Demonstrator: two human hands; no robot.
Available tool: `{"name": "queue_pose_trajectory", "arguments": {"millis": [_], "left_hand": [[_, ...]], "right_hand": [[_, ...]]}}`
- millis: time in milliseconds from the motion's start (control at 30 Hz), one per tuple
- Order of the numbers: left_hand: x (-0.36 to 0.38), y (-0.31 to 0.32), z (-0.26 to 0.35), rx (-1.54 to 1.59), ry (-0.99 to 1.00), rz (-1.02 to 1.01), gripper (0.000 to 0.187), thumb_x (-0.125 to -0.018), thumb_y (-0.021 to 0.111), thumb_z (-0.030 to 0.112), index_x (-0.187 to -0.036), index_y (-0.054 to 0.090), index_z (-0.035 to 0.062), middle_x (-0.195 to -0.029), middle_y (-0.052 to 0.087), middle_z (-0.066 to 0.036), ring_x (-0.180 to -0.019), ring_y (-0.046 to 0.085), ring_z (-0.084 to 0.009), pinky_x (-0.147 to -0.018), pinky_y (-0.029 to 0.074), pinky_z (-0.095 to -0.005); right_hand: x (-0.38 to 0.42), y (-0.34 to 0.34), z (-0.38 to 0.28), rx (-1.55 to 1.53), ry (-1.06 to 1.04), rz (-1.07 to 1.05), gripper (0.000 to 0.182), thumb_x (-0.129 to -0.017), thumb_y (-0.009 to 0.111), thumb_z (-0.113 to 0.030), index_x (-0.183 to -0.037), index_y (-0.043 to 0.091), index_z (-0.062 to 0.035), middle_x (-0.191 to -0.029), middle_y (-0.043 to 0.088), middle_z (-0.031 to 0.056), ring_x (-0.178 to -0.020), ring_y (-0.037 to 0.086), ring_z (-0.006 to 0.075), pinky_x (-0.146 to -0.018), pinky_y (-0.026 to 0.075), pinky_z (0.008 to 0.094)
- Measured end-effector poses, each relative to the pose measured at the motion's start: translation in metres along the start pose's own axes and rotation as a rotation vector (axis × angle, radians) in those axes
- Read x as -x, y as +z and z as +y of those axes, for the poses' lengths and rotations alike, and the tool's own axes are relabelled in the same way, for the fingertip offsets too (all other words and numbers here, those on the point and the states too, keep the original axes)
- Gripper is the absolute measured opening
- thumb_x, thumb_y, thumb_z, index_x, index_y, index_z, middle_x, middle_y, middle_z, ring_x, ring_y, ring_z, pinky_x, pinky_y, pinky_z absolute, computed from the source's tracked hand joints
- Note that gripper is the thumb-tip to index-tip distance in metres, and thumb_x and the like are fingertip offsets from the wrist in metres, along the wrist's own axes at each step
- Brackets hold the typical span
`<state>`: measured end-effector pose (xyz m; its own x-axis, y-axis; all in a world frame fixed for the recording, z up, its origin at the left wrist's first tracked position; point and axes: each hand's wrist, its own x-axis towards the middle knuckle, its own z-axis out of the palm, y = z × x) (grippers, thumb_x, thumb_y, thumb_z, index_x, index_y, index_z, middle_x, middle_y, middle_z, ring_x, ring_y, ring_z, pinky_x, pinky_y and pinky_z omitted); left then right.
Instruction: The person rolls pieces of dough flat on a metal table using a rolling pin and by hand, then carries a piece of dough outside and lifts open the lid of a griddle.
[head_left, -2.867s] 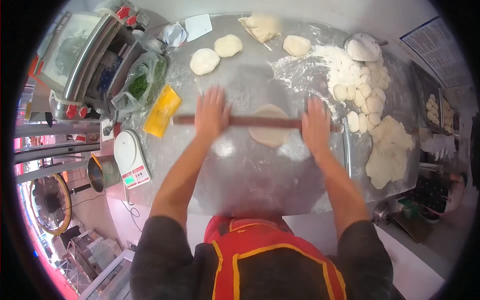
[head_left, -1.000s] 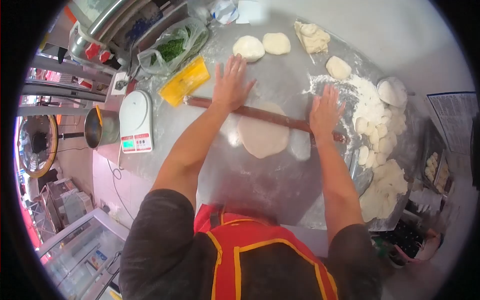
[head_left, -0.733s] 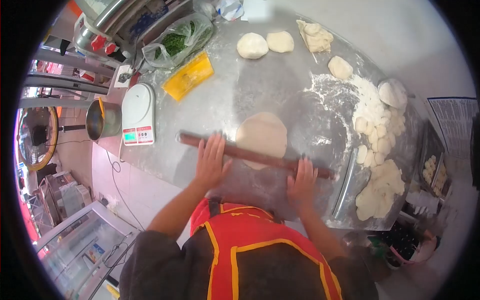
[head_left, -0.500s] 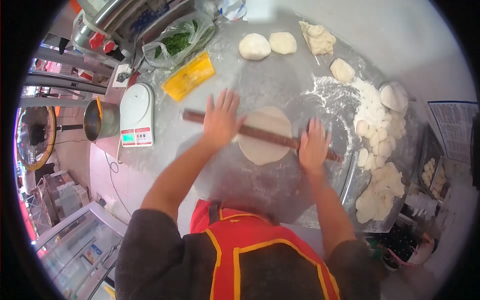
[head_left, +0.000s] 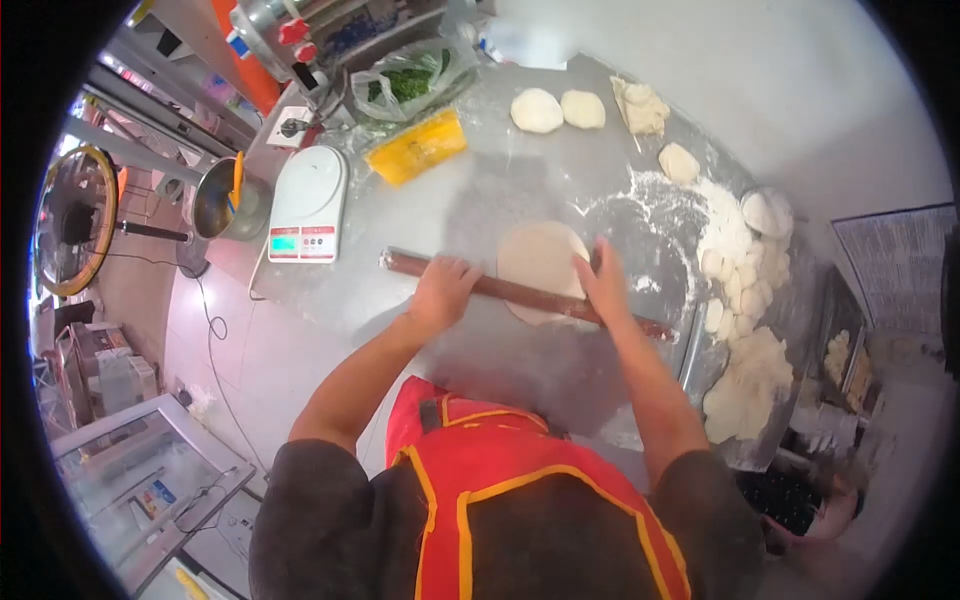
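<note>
A flat round dough disc lies on the floured steel table. A long dark wooden rolling pin rests across the disc's near edge, slanting down to the right. My left hand curls over the pin left of the disc. Over the pin at the disc's right side lies my right hand, fingers reaching onto the dough. A red apron with yellow trim fills the bottom of the view.
A white scale, a metal pot, a yellow pack and a bag of greens stand at the left. Two dough rounds lie far back. Flour, several small dough pieces and a dough mass crowd the right.
The pin rolled away over the disc, back toward me, away again, and now sits on the disc's near edge. Both hands stayed on it. The view has shifted right.
</note>
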<state>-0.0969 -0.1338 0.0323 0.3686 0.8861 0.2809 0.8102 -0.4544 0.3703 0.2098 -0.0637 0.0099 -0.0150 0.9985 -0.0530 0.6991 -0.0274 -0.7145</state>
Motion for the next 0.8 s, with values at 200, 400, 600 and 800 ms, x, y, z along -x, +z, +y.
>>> {"name": "queue_pose_trajectory", "arguments": {"millis": [200,400,600,800], "left_hand": [[0.037,-0.029,0.041,-0.001,-0.119,-0.078,0.016,-0.077,0.056,0.009,-0.093,0.060,0.0083,-0.084,0.058,-0.008,-0.084,0.059,-0.0284,-0.076,0.047,-0.0417],[0.051,-0.033,0.050,-0.028,-0.217,-0.121,0.022,-0.077,0.058,0.012,-0.099,0.062,0.0104,-0.087,0.059,-0.007,-0.089,0.058,-0.0275,-0.079,0.045,-0.0425],[0.071,0.001,0.050,-0.073,-0.323,0.115,0.052,-0.080,0.068,0.020,-0.128,0.055,0.0063,-0.126,0.058,-0.012,-0.126,0.049,-0.0324,-0.109,0.032,-0.0511],[-0.014,0.024,0.006,-0.236,-0.365,-0.060,0.069,-0.090,0.057,0.039,-0.148,0.036,0.0063,-0.152,0.039,-0.013,-0.142,0.032,-0.0330,-0.114,0.020,-0.0575]], "right_hand": [[-0.067,0.098,-0.084,0.360,-0.405,-0.730,0.058,-0.070,0.078,-0.043,-0.110,0.066,-0.0017,-0.113,0.065,0.0209,-0.097,0.065,0.0341,-0.082,0.051,0.0461],[-0.043,0.109,-0.083,0.145,-0.492,-0.326,0.037,-0.077,0.066,-0.037,-0.090,0.071,-0.0029,-0.087,0.069,0.0182,-0.086,0.066,0.0356,-0.077,0.052,0.0442],[0.104,-0.033,0.013,0.399,-0.177,-0.039,0.041,-0.091,0.060,-0.029,-0.124,0.058,-0.0051,-0.127,0.058,0.0176,-0.120,0.053,0.0326,-0.105,0.034,0.0508],[0.054,-0.028,0.031,0.664,-0.177,0.134,0.055,-0.098,0.048,-0.027,-0.148,0.036,-0.0051,-0.152,0.037,0.0153,-0.143,0.031,0.0312,-0.116,0.016,0.0577]]}}
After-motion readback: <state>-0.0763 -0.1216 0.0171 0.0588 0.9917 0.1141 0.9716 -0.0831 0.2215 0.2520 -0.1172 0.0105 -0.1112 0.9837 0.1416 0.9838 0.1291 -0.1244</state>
